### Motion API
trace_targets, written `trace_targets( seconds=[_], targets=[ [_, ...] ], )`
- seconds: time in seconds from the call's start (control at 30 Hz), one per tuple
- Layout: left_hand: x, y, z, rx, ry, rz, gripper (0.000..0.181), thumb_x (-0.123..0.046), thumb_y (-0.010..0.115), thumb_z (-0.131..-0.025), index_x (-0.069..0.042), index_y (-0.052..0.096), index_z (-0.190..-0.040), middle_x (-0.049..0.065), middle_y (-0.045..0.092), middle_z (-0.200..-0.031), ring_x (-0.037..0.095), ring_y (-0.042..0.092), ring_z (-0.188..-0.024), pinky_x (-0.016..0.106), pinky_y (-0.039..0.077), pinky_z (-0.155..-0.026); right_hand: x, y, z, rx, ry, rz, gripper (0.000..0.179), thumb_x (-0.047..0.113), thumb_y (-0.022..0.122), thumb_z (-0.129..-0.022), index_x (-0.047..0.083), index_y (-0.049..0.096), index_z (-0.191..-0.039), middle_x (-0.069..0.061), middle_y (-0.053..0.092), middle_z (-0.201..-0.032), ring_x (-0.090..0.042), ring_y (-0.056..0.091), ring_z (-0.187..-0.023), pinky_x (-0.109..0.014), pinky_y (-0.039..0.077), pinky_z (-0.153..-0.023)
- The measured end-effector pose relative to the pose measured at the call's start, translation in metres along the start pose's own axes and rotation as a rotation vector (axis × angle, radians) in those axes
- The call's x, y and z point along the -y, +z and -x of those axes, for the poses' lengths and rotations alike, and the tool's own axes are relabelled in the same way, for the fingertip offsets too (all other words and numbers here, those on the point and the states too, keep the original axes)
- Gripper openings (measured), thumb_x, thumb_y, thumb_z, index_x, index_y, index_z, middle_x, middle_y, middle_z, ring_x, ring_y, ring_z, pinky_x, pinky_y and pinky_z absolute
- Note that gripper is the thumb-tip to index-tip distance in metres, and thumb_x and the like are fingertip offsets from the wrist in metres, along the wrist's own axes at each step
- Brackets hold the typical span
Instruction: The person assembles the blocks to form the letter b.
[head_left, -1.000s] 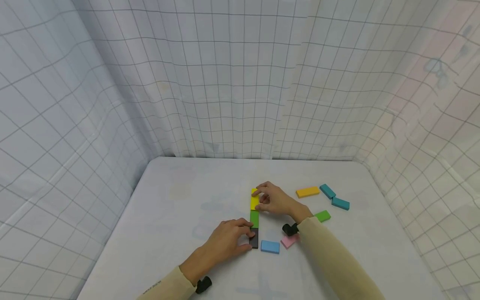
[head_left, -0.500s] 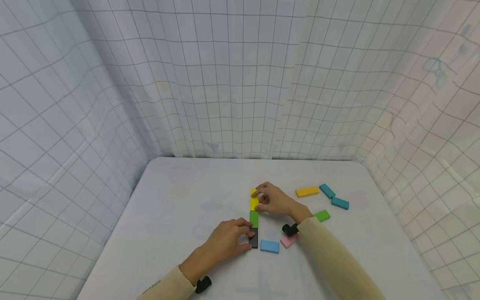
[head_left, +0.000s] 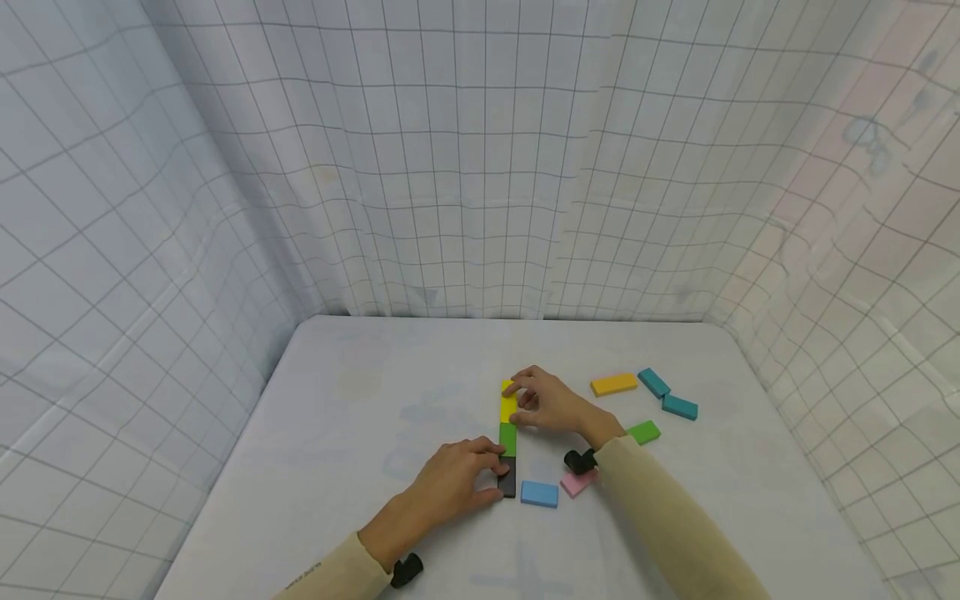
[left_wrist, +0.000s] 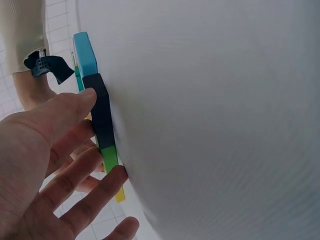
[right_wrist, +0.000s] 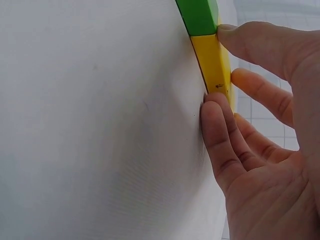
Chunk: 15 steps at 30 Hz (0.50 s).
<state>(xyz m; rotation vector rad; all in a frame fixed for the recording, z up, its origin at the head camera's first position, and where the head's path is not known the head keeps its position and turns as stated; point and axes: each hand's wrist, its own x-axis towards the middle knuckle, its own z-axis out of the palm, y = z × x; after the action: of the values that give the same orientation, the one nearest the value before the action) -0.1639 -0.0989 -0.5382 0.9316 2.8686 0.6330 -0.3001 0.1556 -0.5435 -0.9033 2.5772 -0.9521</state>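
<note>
A black block [head_left: 507, 483], a green block [head_left: 507, 439] and a yellow block [head_left: 507, 409] lie end to end in a straight row on the white table. My left hand [head_left: 453, 477] holds the black block from the left, its thumb at the near end and fingers reaching the green block. In the left wrist view the thumb touches the black block [left_wrist: 102, 112]. From the right, my right hand [head_left: 551, 402] pinches the yellow block lengthwise between thumb and fingers. The right wrist view has the yellow block [right_wrist: 210, 57] meeting the green block [right_wrist: 199, 17]. Fingers hide part of the row.
Right of the row lie a blue block [head_left: 539, 494] and a pink block [head_left: 577, 483], partly under the right forearm. Farther right are another green block [head_left: 644, 432], an orange block [head_left: 614, 384] and two teal blocks [head_left: 680, 407]. Gridded white curtains [head_left: 465, 167] surround the table.
</note>
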Motion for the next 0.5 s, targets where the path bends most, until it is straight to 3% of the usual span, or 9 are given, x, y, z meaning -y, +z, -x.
trace_targets(
  seconds=[0.5],
  targets=[
    [0.0004, 0.0004, 0.0017, 0.006, -0.013, 0.003, 0.027, -0.03, 0.099, -0.097, -0.02, 0.092, -0.12, -0.002, 0.081, -0.144, 0.019, 0.081, -0.128, 0.05, 0.069, -0.107, 0.0003, 0.0005, 0.0008, -0.003, -0.005, 0.019, 0.044, 0.027, 0.092, -0.104, 0.013, 0.078, -0.144, -0.016, 0.061, -0.161, -0.013, 0.075, -0.114, -0.032, 0.065, -0.106]
  ],
)
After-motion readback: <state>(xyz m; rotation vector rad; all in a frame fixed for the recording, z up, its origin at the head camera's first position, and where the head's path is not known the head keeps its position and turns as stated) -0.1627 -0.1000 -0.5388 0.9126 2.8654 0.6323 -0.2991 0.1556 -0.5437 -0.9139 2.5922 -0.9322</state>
